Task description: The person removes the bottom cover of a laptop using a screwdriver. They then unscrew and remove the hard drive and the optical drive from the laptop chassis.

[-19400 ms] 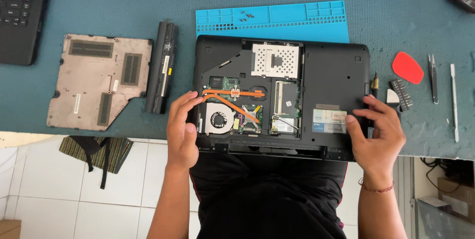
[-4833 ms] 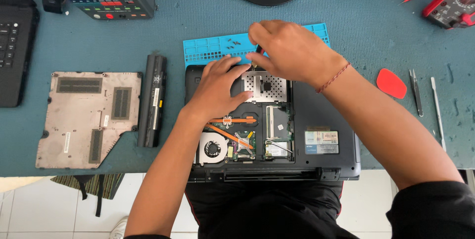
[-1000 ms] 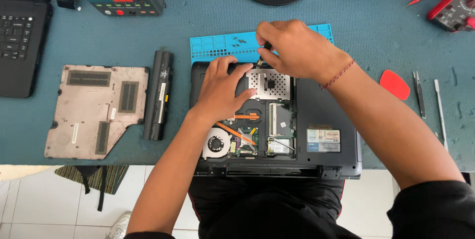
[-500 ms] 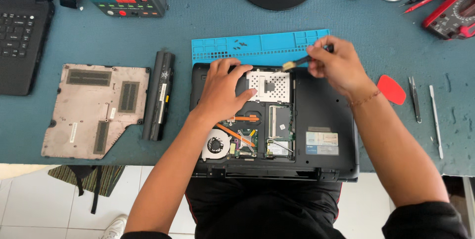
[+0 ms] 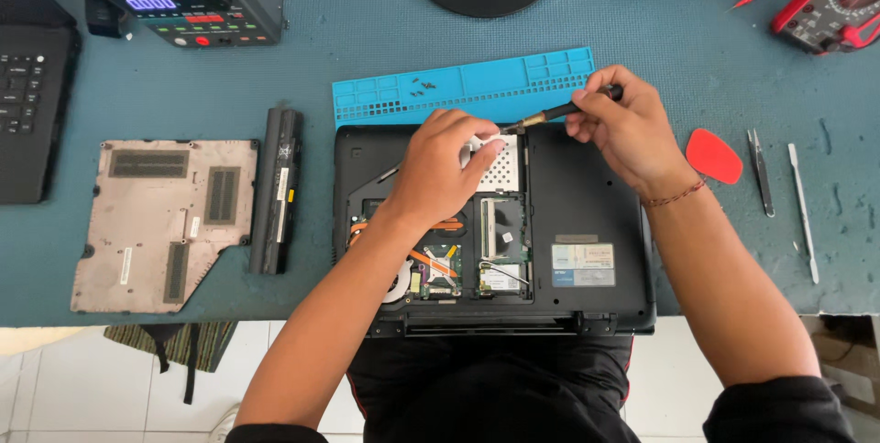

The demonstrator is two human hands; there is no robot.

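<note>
on a blue bench mat (image 5: 367,31), right hand (image 5: 628,127) fingers clamp a screwdriver (image 5: 559,113); left hand (image 5: 445,168) fingers spread on the laptop (image 5: 587,196).

surface: teal-blue felt-topped table (image 5: 367,31) | floor: white tiles (image 5: 55,397) | light: bright, even

A black battery (image 5: 278,188) lies just right of the removed bottom cover (image 5: 156,218); farther right are a red pry pick (image 5: 713,155) and tweezers (image 5: 760,171).
</note>
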